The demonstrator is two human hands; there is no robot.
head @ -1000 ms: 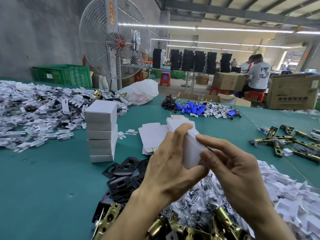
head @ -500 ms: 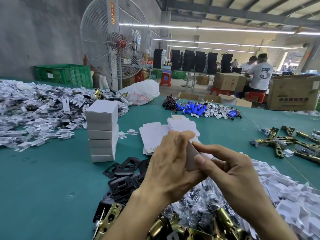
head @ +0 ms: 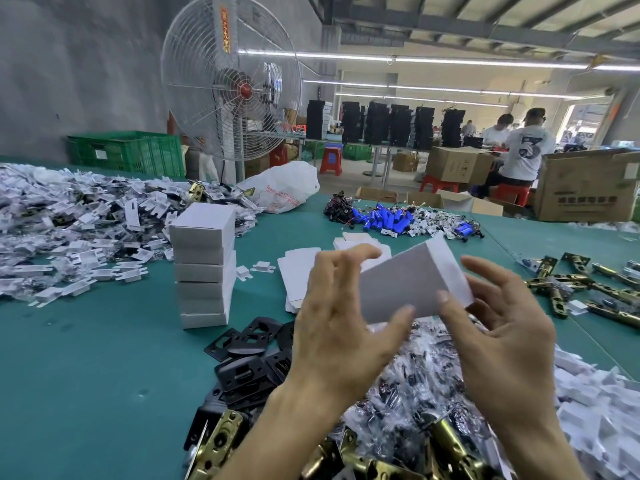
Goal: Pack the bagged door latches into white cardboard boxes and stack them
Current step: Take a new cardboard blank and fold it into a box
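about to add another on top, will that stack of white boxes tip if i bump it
Likely tippy: the stack of white boxes is tall and narrow, its edges not quite flush. A bump up high would probably slide the top boxes off, since the card looks smooth. Lower the white box gently.

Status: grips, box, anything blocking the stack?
Left grip and right grip both pinch the white box, aloft. Stack of white boxes left of it; only flat box blanks between.

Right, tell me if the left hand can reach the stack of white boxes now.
Probably yes. The stack of white boxes stands left of the left hand, nothing tall between them. That hand grips the white box with the right hand, though, so the box would come along.
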